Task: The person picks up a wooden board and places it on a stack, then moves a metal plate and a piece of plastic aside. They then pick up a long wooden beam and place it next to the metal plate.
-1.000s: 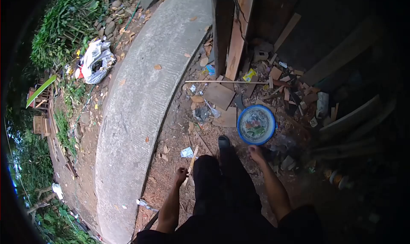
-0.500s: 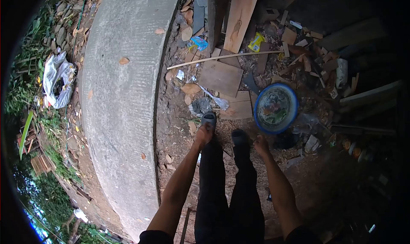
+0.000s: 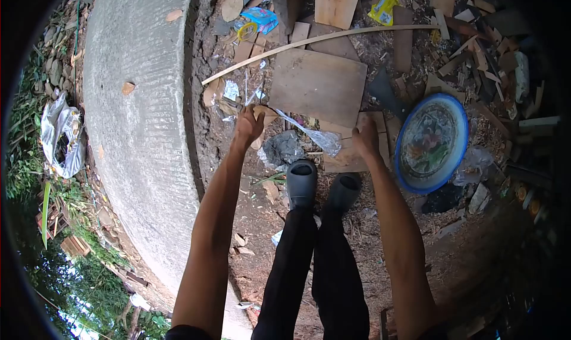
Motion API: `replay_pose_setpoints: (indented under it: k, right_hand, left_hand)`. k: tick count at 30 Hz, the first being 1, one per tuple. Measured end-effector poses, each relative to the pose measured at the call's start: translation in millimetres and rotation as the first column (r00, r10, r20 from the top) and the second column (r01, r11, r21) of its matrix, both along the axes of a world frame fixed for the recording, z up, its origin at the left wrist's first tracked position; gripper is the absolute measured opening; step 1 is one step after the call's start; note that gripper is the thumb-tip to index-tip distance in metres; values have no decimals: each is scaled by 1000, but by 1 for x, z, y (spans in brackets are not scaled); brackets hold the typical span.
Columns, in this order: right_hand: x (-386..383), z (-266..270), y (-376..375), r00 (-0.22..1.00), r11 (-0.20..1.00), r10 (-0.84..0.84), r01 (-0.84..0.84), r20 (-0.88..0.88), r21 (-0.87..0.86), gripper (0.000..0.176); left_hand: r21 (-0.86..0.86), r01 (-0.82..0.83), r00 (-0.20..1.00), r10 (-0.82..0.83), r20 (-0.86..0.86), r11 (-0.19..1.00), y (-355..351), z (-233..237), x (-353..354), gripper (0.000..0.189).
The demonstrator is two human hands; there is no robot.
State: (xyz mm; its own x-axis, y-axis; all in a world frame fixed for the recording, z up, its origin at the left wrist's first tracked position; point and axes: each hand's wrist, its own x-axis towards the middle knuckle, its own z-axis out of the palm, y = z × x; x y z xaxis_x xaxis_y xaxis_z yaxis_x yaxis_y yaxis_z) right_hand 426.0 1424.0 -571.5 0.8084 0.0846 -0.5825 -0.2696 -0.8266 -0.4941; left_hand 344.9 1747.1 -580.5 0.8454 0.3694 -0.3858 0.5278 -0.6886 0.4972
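Note:
My left hand (image 3: 247, 127) hangs over the littered ground near the concrete edge, thumb apart from the fingers and nothing in its grasp. Beside it lie a brown dry leaf (image 3: 266, 116) and a clear plastic bag (image 3: 324, 141). My right hand (image 3: 366, 139) reaches down over a light wooden board (image 3: 343, 159), its fingers loosely bent and slightly blurred, holding nothing visible. Between and beyond both hands rests a flat rectangular board (image 3: 318, 83). A long thin wooden strip (image 3: 309, 40) crosses behind it. To the right of my right hand is a blue-rimmed basin (image 3: 431, 142).
A concrete strip (image 3: 137, 120) with a raised edge runs along the left. Dark clogs (image 3: 301, 182) cover my feet. Wood scraps (image 3: 476, 54), a yellow wrapper (image 3: 383, 7) and a blue wrapper (image 3: 260, 20) litter the back. A white sack (image 3: 61, 138) lies far left.
Both hands have moved forward and apart, away from my legs. My view has come closer to the ground, so the boards and basin look larger.

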Motion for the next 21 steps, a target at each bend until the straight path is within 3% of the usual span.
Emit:
replay_pose_setpoints:
  k: [3, 4, 5, 7, 8, 10, 11, 12, 13, 14, 15, 17, 18, 19, 20, 21]
  right_hand:
    - [14, -21, 2, 988, 994, -79, 67, 133, 89, 56]
    - [17, -33, 1, 983, 937, -182, 169, 15, 307, 59]
    - [20, -37, 0, 961, 822, -253, 276, -115, 497, 63]
    - [22, -35, 7, 958, 854, -256, 288, -131, 434, 62]
    - [23, -36, 8, 957, 880, -249, 289, -151, 377, 60]
    - [23, -33, 7, 935, 844, -311, 355, -172, 402, 55]
    - [24, -31, 6, 911, 804, -366, 413, -191, 428, 50]
    - [23, -27, 4, 909, 801, -373, 417, -187, 429, 50]
    - [22, -19, 3, 884, 724, -425, 461, -195, 512, 46]
    - [20, -10, 0, 854, 636, -477, 497, -205, 590, 42]
    - [20, 2, -3, 848, 627, -492, 502, -197, 595, 42]
    - [20, 29, -6, 809, 597, -461, 587, -364, 547, 42]
    - [16, 51, -9, 821, 692, -464, 571, -334, 442, 43]
    - [7, 76, -15, 812, 697, -472, 583, -343, 418, 44]
    - [1, 99, -17, 808, 698, -478, 587, -344, 409, 45]
    - [-14, 102, -30, 811, 643, -397, 580, -430, 501, 47]
  left_hand:
    - [-205, -90, 994, 102, 48, 975, -1, -24, 34, 48]
    - [-222, -73, 996, 81, 29, 972, 1, -38, 42, 51]
    - [-220, -123, 992, 127, 3, 968, -12, -19, 57, 53]
    - [-573, -245, 954, 300, 2, 782, -23, -27, 66, 56]
    - [-577, -239, 956, 294, 3, 781, -27, -28, 70, 56]
    - [-533, -202, 973, 104, -208, 821, -30, -30, 76, 69]
    - [-533, -194, 974, 96, -205, 824, -27, -33, 77, 69]
    - [-529, -273, 949, 134, -287, 804, -21, -38, 76, 77]
    - [-516, -350, 915, 168, -366, 781, -13, -47, 72, 84]
    - [-473, -313, 911, 120, -394, 824, -14, -38, 69, 92]
    - [-467, -262, 926, 84, -368, 845, -13, -23, 61, 87]
    - [-569, -173, 983, 176, -50, 804, -13, -19, 32, 77]
    - [-722, -10, 1000, -3, -16, 691, 1, -26, 8, 71]
    - [-839, 139, 983, -178, 51, 527, 13, -20, -13, 66]
    - [-854, -139, 967, 254, -8, 502, -20, 9, -25, 62]
    - [-551, -171, 983, 178, -42, 817, -33, 32, -39, 53]
